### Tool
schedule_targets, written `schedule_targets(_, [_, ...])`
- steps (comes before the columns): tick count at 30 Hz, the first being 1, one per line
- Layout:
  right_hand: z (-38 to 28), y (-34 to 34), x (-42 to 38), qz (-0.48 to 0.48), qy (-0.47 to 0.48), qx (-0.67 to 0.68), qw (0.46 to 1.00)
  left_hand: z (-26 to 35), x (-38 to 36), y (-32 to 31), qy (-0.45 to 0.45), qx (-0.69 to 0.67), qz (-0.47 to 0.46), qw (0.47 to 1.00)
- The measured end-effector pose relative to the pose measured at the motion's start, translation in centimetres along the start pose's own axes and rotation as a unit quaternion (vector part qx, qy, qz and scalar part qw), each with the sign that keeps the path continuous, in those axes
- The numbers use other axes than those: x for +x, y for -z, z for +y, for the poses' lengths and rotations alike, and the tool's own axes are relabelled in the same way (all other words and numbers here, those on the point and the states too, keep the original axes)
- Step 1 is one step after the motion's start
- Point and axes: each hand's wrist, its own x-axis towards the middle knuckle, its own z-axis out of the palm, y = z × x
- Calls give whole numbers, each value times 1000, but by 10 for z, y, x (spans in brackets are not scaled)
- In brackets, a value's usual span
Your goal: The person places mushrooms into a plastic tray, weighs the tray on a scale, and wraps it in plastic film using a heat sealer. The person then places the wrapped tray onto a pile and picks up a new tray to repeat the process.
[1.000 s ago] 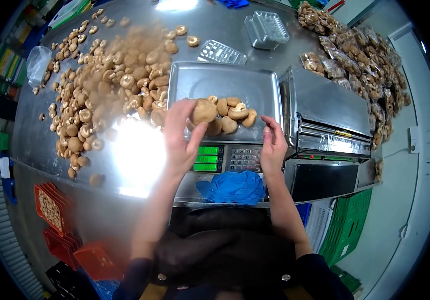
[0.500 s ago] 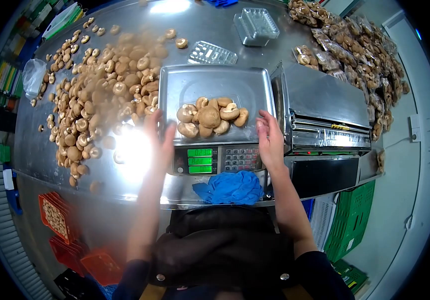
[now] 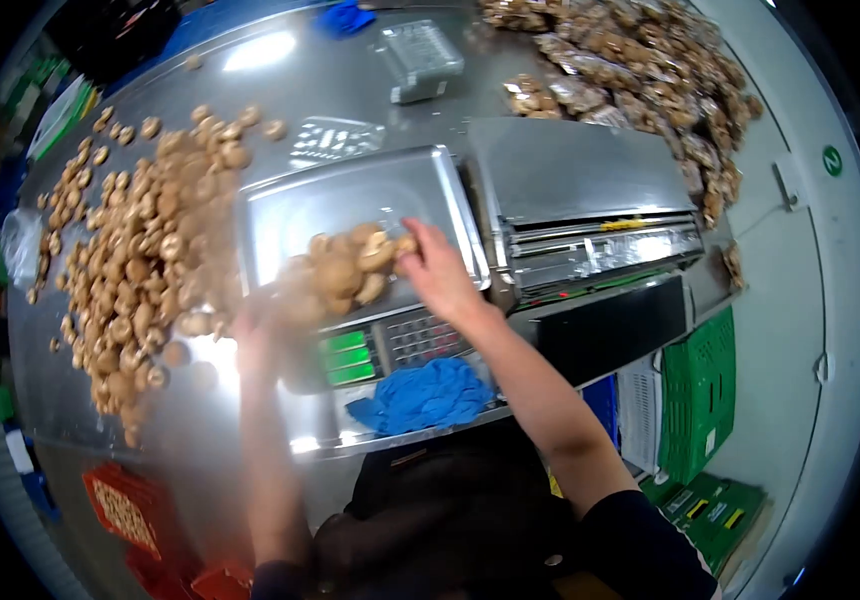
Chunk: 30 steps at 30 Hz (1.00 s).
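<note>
A clear plastic punnet (image 3: pixel 388 213), hard to make out, carries a heap of brown mushrooms (image 3: pixel 338 272) over the metal pan of a weighing scale (image 3: pixel 300 205). My right hand (image 3: pixel 438 268) is closed around the punnet's right end, fingers against the outermost mushroom. At the left end, my left hand (image 3: pixel 264 325) is smeared by motion and its fingers cannot be read. Below the pan are the scale's green displays (image 3: pixel 348 358) and keypad. A crumpled blue cloth (image 3: pixel 425 394) lies just in front of the scale.
Loose mushrooms (image 3: pixel 120 270) spread over the steel table's left side. Beyond the scale are a clear tray (image 3: pixel 335 140) and stacked clear punnets (image 3: pixel 422 60). To the right stands a film-wrapping machine (image 3: pixel 580 180), with wrapped mushroom packs (image 3: pixel 640 80) behind it. Green crates (image 3: pixel 700 400) stand below right.
Both hands have closed in on the mushroom-filled punnet from its two sides. The heap now sits nearer the pan's front, and the whole view has turned and shifted.
</note>
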Motion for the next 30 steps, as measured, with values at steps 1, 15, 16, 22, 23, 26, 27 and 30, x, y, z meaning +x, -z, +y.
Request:
schedule_targets(1, [-8, 8, -3, 10, -5, 21, 1000, 1, -2, 1, 21, 16, 24, 999])
schedule_targets(15, [106, 289, 11, -24, -78, 100, 992, 71, -14, -286, -56, 24, -88, 994])
schedule_targets(16, [122, 311, 15, -22, -84, 114, 990, 76, -12, -312, -45, 38, -119, 991])
schedule_targets(22, [194, 397, 37, -33, -75, 76, 994, 66, 33, -418, 17, 171, -159, 972])
schedule_targets(23, [202, 404, 39, -39, -76, 76, 993, 63, 35, -425, 11, 184, -157, 970])
schedule_targets(26, [214, 417, 37, -57, -76, 56, 994, 67, 33, -439, -7, 215, -158, 964])
schedule_targets(27, [218, 423, 34, -59, -71, 70, 993, 77, 19, -436, -11, 220, -161, 962])
schedule_targets(30, [215, 465, 12, -77, -5, -28, 997, 66, -8, -399, -286, 394, -147, 861])
